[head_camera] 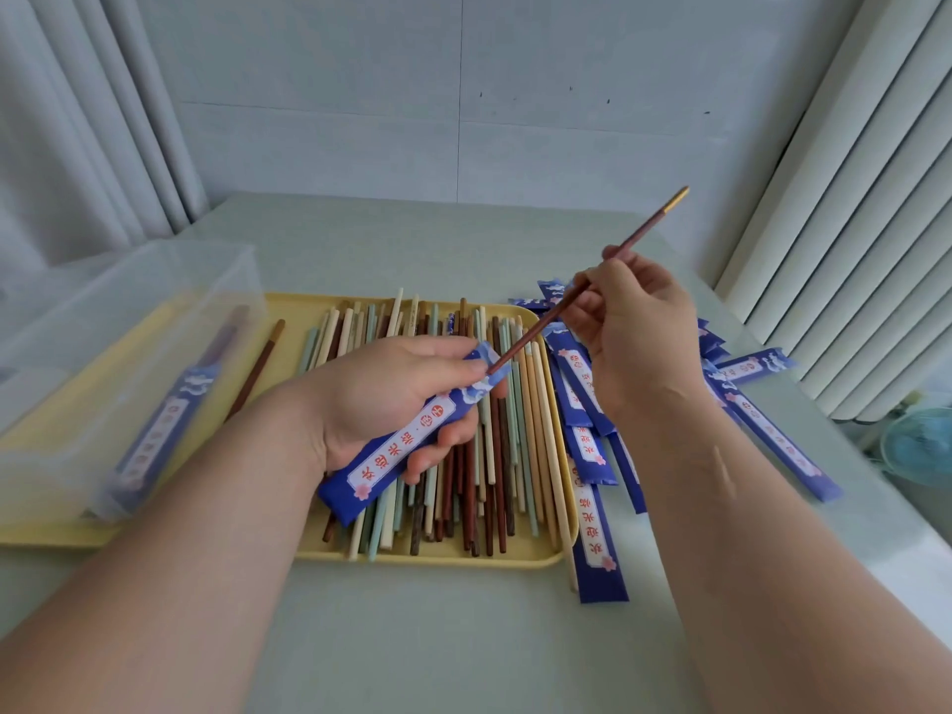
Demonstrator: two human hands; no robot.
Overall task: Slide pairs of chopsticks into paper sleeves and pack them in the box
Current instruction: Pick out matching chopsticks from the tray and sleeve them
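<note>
My left hand (391, 399) grips a blue paper sleeve (407, 445) above the yellow tray (453, 556). My right hand (633, 332) pinches a dark brown chopstick with a gold end (644, 237); its thin tip sits at the sleeve's open mouth by my left thumb. Whether a second stick lies alongside it I cannot tell. Several loose chopsticks (494, 456) in brown, cream and pale green fill the tray. A clear plastic box (123, 363) on the left holds one sleeved pair (170, 430).
A heap of blue sleeves (592, 450) lies to the right of the tray on the pale green table (438, 636). One brown chopstick (257, 368) lies between box and pile. Curtains hang left and right; a small blue fan (922, 445) sits at far right.
</note>
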